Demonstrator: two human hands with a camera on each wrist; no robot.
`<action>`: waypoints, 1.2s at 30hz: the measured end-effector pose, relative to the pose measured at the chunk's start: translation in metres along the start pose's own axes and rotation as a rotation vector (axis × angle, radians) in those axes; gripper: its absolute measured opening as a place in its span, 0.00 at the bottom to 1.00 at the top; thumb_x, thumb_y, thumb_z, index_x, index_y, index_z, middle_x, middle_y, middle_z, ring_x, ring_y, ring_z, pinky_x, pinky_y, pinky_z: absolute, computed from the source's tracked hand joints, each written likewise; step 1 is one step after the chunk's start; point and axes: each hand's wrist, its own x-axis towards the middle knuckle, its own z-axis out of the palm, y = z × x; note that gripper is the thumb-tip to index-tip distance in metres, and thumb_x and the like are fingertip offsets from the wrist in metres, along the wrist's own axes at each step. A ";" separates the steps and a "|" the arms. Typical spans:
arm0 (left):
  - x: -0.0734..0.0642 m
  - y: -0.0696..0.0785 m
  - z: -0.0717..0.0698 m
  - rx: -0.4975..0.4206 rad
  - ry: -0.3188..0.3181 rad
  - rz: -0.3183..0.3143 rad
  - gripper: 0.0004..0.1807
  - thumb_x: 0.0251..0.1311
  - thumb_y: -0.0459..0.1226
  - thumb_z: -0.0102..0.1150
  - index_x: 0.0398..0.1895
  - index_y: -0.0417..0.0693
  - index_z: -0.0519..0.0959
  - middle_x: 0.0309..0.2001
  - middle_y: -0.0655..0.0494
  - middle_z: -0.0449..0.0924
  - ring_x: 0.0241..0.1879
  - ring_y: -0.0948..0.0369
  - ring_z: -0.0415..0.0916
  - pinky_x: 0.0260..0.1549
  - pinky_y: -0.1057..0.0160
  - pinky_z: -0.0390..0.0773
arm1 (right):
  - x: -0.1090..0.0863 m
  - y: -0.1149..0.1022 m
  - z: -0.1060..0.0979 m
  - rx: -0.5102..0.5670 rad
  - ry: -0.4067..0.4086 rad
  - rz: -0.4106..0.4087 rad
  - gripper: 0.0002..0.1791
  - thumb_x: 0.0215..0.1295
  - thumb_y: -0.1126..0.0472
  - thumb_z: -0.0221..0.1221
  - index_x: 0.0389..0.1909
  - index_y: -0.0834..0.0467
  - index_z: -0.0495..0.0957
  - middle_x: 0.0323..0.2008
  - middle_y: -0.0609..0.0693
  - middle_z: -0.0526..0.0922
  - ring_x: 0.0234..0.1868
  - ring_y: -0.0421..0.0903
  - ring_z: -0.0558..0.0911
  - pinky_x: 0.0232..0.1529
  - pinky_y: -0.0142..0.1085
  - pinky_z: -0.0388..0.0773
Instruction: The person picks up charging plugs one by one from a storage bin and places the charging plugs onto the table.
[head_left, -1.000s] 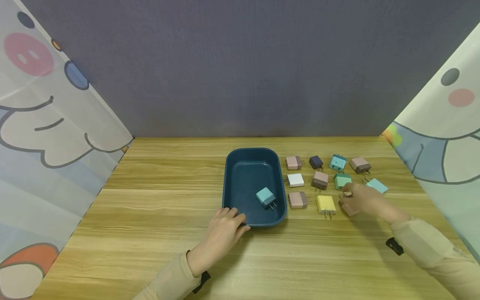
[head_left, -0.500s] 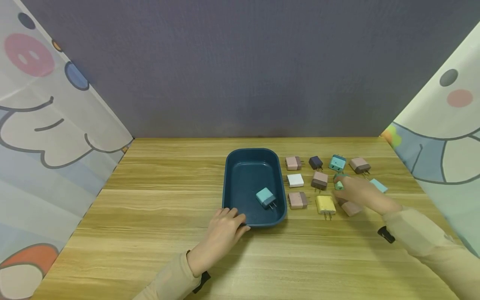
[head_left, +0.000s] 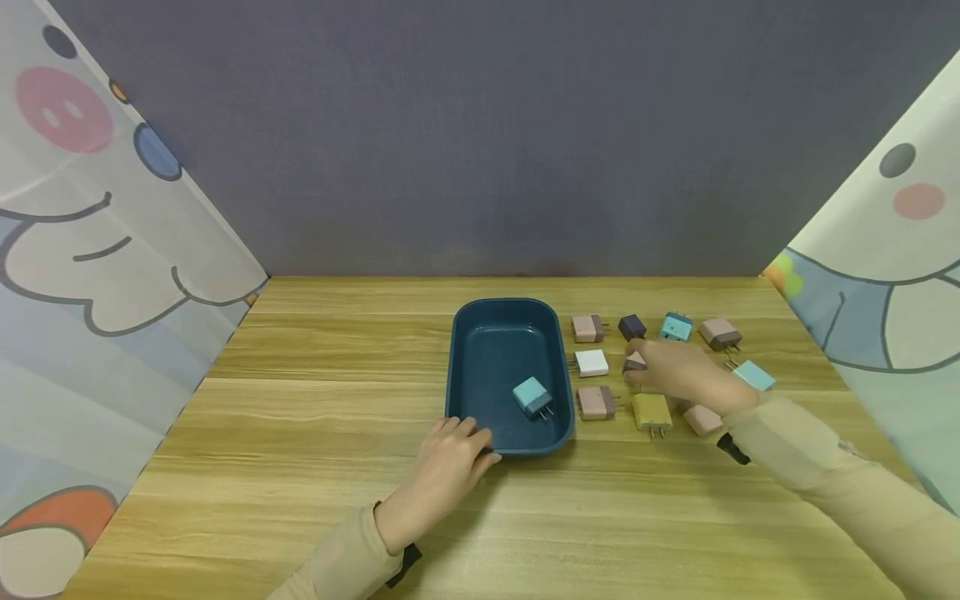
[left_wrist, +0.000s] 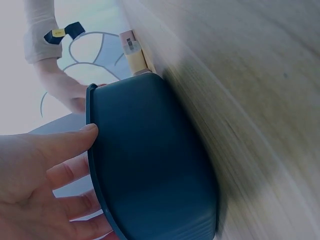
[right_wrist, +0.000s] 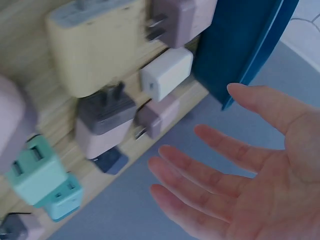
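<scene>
My left hand (head_left: 438,471) grips the near rim of a dark blue plastic tray (head_left: 491,358). In the left wrist view the thumb (left_wrist: 75,141) presses the outside while the fingers reach over the rim. A light blue plug charger (head_left: 531,392) lies inside the tray. My right hand (head_left: 678,367) hovers over the chargers on the right, holding nothing; its fingers (right_wrist: 215,180) are spread and slightly bent in the right wrist view. Nearest in the head view is a pink-brown charger (head_left: 634,362), partly covered by the fingertips. The yellow charger (head_left: 651,411) sits just in front, shaded by the hand.
Several chargers stand in loose rows right of the tray: a white one (head_left: 592,362), pink-brown ones (head_left: 596,402), a small dark one (head_left: 632,326) and blue ones (head_left: 677,327). Behind the wooden table (head_left: 337,358) rises a grey panel (head_left: 480,150); printed cloths (head_left: 112,275) flank it.
My right hand has moved left across the chargers, from the pink-brown one at the right, past the green one, to the middle pink-brown one. The left hand and tray have stayed put.
</scene>
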 end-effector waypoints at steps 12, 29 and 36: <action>0.000 0.001 0.000 -0.001 -0.014 -0.004 0.09 0.48 0.44 0.62 0.20 0.52 0.75 0.20 0.62 0.65 0.21 0.64 0.59 0.28 0.66 0.64 | 0.017 -0.031 0.001 -0.088 0.054 -0.054 0.22 0.58 0.57 0.57 0.50 0.66 0.71 0.43 0.62 0.77 0.18 0.41 0.71 0.14 0.31 0.63; 0.000 0.002 0.000 -0.001 0.013 -0.007 0.08 0.47 0.43 0.64 0.21 0.52 0.77 0.20 0.61 0.68 0.21 0.63 0.62 0.28 0.65 0.64 | 0.032 -0.073 0.014 -0.118 0.130 -0.217 0.20 0.55 0.57 0.60 0.48 0.62 0.72 0.41 0.57 0.76 0.30 0.45 0.77 0.23 0.33 0.72; 0.000 0.002 0.000 0.011 -0.004 -0.006 0.08 0.47 0.44 0.63 0.22 0.52 0.77 0.21 0.60 0.69 0.22 0.63 0.64 0.30 0.64 0.67 | 0.037 -0.085 0.022 -0.142 0.131 -0.297 0.19 0.55 0.57 0.60 0.47 0.61 0.73 0.38 0.56 0.75 0.30 0.45 0.75 0.23 0.31 0.70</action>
